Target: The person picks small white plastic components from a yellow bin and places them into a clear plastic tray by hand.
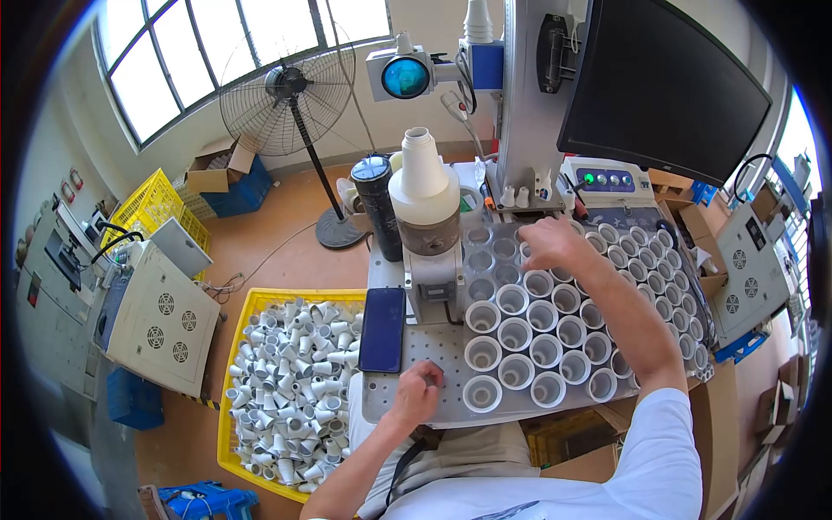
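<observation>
Rows of white, tapered plastic cups (515,370) stand mouth-up in a clear tray (451,381) on the perforated metal table. My right hand (551,243) reaches over them to the back rows, its bent fingers gripping a white cup (525,250) at the rim; the fingers partly hide it. Left of that cup, several tray places (479,260) look clear and hold no white cup. My left hand (419,393) rests curled at the table's front edge, below a dark phone (383,329); whatever is inside its fingers is hidden. A large white cone-shaped part (423,178) stands on a metal fixture.
A yellow crate (228,416) full of loose white cups stands on the floor at left. Above the table hang a lens head (406,78) and a monitor (663,87). A black cylinder (376,204), a control box (611,180) and a standing fan (299,121) are nearby.
</observation>
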Motion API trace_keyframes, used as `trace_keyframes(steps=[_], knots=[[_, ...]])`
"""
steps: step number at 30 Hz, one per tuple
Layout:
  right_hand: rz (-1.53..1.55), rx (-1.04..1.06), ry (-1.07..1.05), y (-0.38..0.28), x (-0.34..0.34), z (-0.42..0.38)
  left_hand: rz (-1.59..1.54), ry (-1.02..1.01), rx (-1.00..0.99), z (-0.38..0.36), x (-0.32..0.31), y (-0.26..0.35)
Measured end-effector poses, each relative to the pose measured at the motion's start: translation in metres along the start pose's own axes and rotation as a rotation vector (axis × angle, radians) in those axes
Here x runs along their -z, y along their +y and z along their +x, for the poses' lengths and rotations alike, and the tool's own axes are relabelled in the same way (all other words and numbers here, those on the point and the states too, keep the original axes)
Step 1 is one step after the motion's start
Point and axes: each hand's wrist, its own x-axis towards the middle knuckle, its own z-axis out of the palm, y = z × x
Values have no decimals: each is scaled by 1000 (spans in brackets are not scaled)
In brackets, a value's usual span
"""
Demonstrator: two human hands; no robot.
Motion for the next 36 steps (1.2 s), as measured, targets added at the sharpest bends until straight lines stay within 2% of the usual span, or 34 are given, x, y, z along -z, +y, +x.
trace_keyframes(steps=[2, 5, 7, 9, 11, 12, 15, 17, 26, 36], knots=[[-11, 12, 17, 7, -5, 3, -79, 23, 89, 1, 3, 4], [71, 29, 15, 13, 5, 7, -18, 26, 92, 0, 0, 3], [236, 2, 125, 17, 19, 8, -21, 7, 123, 1, 1, 5], [246, 17, 210, 10, 25, 11, -27, -10, 148, 1, 1, 5], [683, 110, 322, 3, 19, 26, -34, -9, 145, 0, 1, 2], [790, 169, 399, 1, 3, 36, -28, -8, 144, 1, 1, 3], [908, 202, 458, -8, -42, 59, -14, 37, 138, 2, 0, 9], [914, 204, 389, -11, -57, 61, -49, 64, 165, 1, -1, 11], [846, 160, 490, -14, -60, 61, -23, 9, 168, 0, 2, 7], [893, 162, 476, -11, -59, 59, -17, 7, 173, 0, 2, 7]])
